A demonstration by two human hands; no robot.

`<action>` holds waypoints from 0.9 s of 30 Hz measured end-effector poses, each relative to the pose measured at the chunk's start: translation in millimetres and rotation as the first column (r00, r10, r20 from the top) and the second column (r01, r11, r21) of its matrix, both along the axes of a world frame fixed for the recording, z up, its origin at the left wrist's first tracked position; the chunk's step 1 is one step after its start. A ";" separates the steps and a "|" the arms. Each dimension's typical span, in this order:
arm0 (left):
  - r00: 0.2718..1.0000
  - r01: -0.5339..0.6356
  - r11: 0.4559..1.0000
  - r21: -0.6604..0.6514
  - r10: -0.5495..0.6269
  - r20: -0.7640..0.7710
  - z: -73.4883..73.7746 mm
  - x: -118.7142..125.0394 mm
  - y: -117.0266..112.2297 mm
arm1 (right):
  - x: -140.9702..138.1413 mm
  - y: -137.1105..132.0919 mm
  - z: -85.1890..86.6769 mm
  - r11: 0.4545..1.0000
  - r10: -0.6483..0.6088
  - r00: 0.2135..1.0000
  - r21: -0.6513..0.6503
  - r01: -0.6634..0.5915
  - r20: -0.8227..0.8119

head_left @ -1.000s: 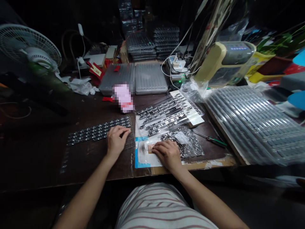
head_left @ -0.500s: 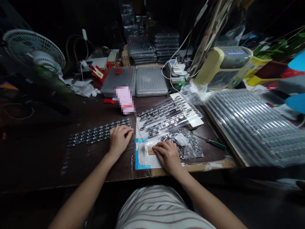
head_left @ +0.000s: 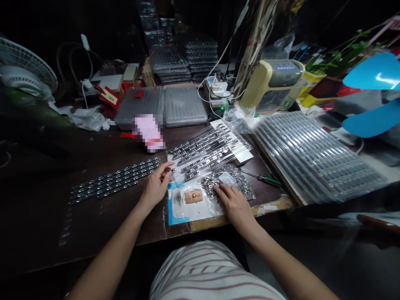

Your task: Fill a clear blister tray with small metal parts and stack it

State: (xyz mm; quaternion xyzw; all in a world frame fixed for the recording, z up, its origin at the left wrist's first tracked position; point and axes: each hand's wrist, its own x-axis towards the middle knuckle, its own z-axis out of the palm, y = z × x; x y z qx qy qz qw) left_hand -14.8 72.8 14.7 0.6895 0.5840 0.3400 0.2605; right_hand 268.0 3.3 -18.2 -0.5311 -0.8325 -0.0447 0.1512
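Observation:
My left hand (head_left: 156,183) is at the near left corner of a clear plastic tray (head_left: 203,156) with rows of black strips carrying shiny metal pieces. Its thumb and forefinger close around a small dark thing I cannot make out. Fingertips of my right hand (head_left: 236,204) press together into a pile of small metal parts (head_left: 211,184), which spill from a clear bag (head_left: 246,187). Between the hands, a small tan block (head_left: 193,196) with a metal piece on it lies on a white and blue plastic packet (head_left: 175,216). More black strips (head_left: 115,178) lie in rows to the left.
A green-handled screwdriver (head_left: 270,180) lies right of the bag. Large clear trays (head_left: 318,158) cover the right side. At the back stand closed clear cases (head_left: 185,106), a power strip (head_left: 218,89) and a yellowish machine (head_left: 271,85). A fan (head_left: 25,71) stands at far left.
The view has shifted right. My right hand has left the tan block, now showing a metal piece, for the metal parts. My left hand has moved from the black strips to the tray's corner.

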 end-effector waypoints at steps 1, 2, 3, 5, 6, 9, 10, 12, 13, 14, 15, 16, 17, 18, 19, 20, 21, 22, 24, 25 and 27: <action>0.997 0.047 0.999 -0.023 -0.045 0.060 -0.4 1.0 -6.2 | -0.2 1.3 -4.1 1.000 0.003 0.999 0.018 -0.002 -0.045; 0.992 0.085 0.996 -0.037 -0.081 0.102 -1.1 2.9 -12.9 | -1.9 3.3 -7.7 0.999 0.003 0.995 0.036 0.001 -0.096; 0.987 0.110 0.993 -0.044 -0.104 0.123 -2.0 5.6 -19.8 | -4.6 5.9 -10.6 0.999 0.000 0.989 0.052 0.008 -0.147; 0.987 0.116 0.992 -0.049 -0.109 0.118 -4.3 13.0 -33.3 | -10.6 11.7 -13.6 0.997 -0.005 0.973 0.071 0.022 -0.230; 0.990 0.101 0.994 -0.049 -0.096 0.101 -5.7 17.5 -39.4 | -13.3 14.5 -13.7 0.997 -0.008 0.966 0.078 0.029 -0.259; 0.997 0.072 0.997 -0.039 -0.070 0.044 -11.1 31.5 -52.9 | -18.3 20.0 -10.9 0.995 -0.019 0.949 0.085 0.048 -0.315; 0.996 0.078 0.997 -0.025 -0.077 0.036 -13.3 35.6 -55.5 | -18.9 20.7 -9.5 0.995 -0.024 0.942 0.084 0.055 -0.334; 0.994 0.101 0.995 0.017 -0.102 0.031 -17.6 42.1 -58.6 | -19.4 20.8 -7.1 0.995 -0.027 0.928 0.078 0.060 -0.372; 0.994 0.108 0.993 0.040 -0.109 0.031 -19.5 44.3 -59.3 | -19.4 20.5 -6.2 0.995 -0.028 0.920 0.073 0.062 -0.391; 0.994 0.106 0.992 0.061 -0.108 0.027 -21.2 46.1 -59.7 | -19.4 20.0 -5.5 0.996 -0.031 0.913 0.068 0.064 -0.407; 0.995 0.100 0.992 0.077 -0.102 0.018 -22.6 47.4 -59.9 | -19.3 19.6 -5.0 0.996 -0.035 0.906 0.063 0.068 -0.421; 0.995 0.096 0.991 0.089 -0.097 0.005 -23.6 48.4 -60.1 | -19.2 19.2 -4.6 0.996 -0.039 0.901 0.060 0.072 -0.432; 0.995 0.096 0.990 0.100 -0.095 -0.010 -24.3 49.2 -60.2 | -19.1 18.9 -4.3 0.996 -0.041 0.897 0.056 0.074 -0.441; 0.995 0.098 0.989 0.110 -0.095 -0.028 -24.8 49.9 -60.3 | -19.0 18.7 -4.1 0.996 -0.043 0.892 0.053 0.074 -0.450; 0.994 0.102 0.987 0.121 -0.097 -0.046 -25.0 50.5 -60.4 | -18.7 18.5 -3.8 0.996 -0.041 0.887 0.048 0.071 -0.459; 0.993 0.108 0.986 0.130 -0.100 -0.065 -25.0 51.1 -60.6 | -18.4 18.5 -3.7 0.997 -0.037 0.881 0.044 0.066 -0.471; 0.991 0.116 0.984 0.137 -0.106 -0.084 -25.0 51.7 -60.6 | -18.0 18.4 -3.6 0.997 -0.031 0.873 0.040 0.058 -0.487; 0.988 0.124 0.982 0.144 -0.110 -0.104 -24.9 52.2 -60.7 | -17.5 18.4 -3.7 0.998 -0.025 0.863 0.039 0.051 -0.505; 0.983 0.138 0.978 0.157 -0.116 -0.142 -24.6 53.1 -60.5 | -16.1 18.5 -4.2 0.998 -0.008 0.843 0.048 0.040 -0.538; 0.980 0.144 0.976 0.162 -0.119 -0.158 -24.5 53.5 -60.3 | -15.2 18.5 -4.6 0.998 0.002 0.836 0.056 0.034 -0.549; 0.976 0.153 0.974 0.167 -0.123 -0.179 -24.3 54.3 -59.9 | -13.2 18.3 -5.1 0.997 0.023 0.828 0.070 0.021 -0.560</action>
